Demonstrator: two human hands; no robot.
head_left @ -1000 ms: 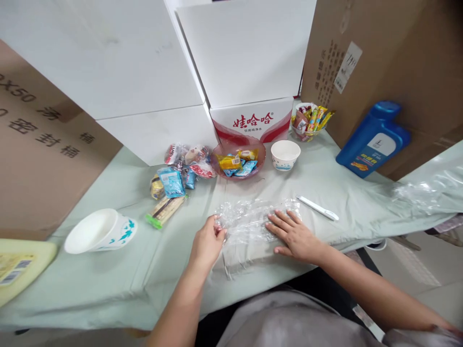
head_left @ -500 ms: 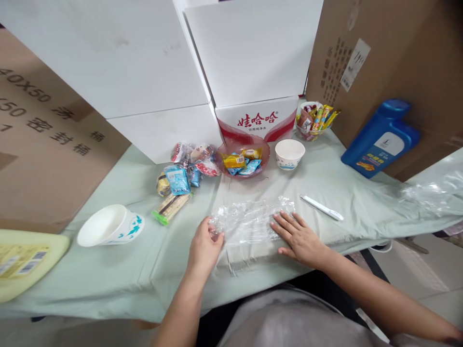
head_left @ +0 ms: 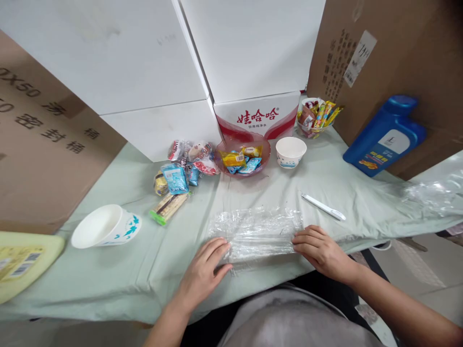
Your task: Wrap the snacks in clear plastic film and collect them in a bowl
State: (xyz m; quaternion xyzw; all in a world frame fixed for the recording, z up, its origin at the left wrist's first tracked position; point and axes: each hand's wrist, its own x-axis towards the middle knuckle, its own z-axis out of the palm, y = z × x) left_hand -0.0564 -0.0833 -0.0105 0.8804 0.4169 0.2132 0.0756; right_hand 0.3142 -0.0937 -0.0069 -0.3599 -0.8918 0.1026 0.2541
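Note:
A crumpled clear plastic sheet (head_left: pixel 255 230) lies flat near the front edge of a table covered with pale green cloth (head_left: pixel 144 250). My left hand (head_left: pixel 203 271) rests on the sheet's near left corner, fingers stretched out flat. My right hand (head_left: pixel 320 250) is at the sheet's right end, fingers curled over its edge. A white pen (head_left: pixel 323 206) lies just beyond my right hand.
Behind the sheet are a pink bowl of wrapped snacks (head_left: pixel 241 160), a small white paper bowl (head_left: pixel 291 152) and a loose snack pile (head_left: pixel 183 168). A tipped white bowl (head_left: pixel 104 226) lies left. A blue jug (head_left: pixel 386 137), snack cup (head_left: pixel 317 117) and boxes (head_left: pixel 253 62) stand behind.
Both hands have drawn back toward the table's front edge and apart to the sheet's two ends. The sheet now lies more spread out and flatter than before.

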